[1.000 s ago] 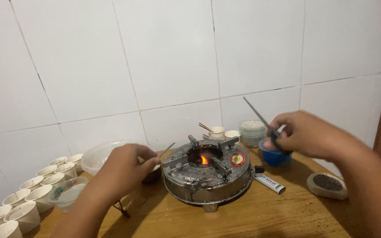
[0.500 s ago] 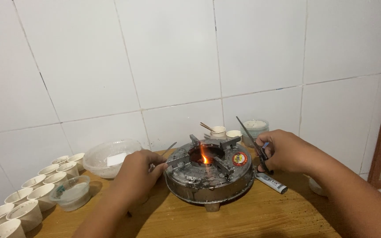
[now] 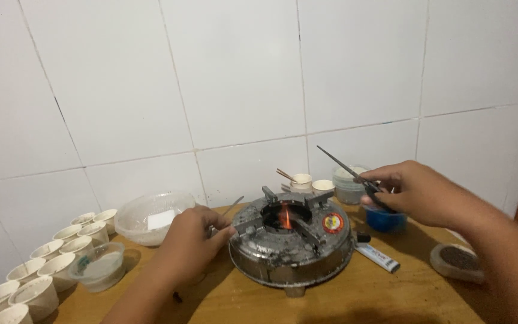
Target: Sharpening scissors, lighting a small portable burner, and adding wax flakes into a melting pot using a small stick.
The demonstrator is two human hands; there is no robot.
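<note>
Head view: a wooden table point(image 3: 355, 297) set against a white tiled wall point(image 3: 241, 78) is seen from above. At its middle a round metal stove point(image 3: 292, 240) is placed, with a small orange flame point(image 3: 284, 216) burning in the central opening.

To the left, a clear plastic bowl point(image 3: 151, 216) is set near the wall, a smaller clear tub point(image 3: 98, 266) in front of it, and rows of small white cups point(image 3: 43, 270) along the table's left edge.

The left hand point(image 3: 190, 243) is laid against the stove's left rim, its fingers curled together around a thin metal tool point(image 3: 232, 206), whose tip sticks out beyond the knuckles toward the wall; what lies under the palm cannot be told.

The right hand point(image 3: 418, 192) is held above a blue cup point(image 3: 385, 219) to the right of the stove. A pair of dark scissors point(image 3: 349, 171) is gripped in it: the handles are enclosed by the bent fingers and thumb, and the blades, closed together, point up and left, past the fingertips.

A white lighter point(image 3: 378, 257) lies just beside the stove, and a shallow dish of dark grains point(image 3: 457, 261) is near the right edge.
</note>
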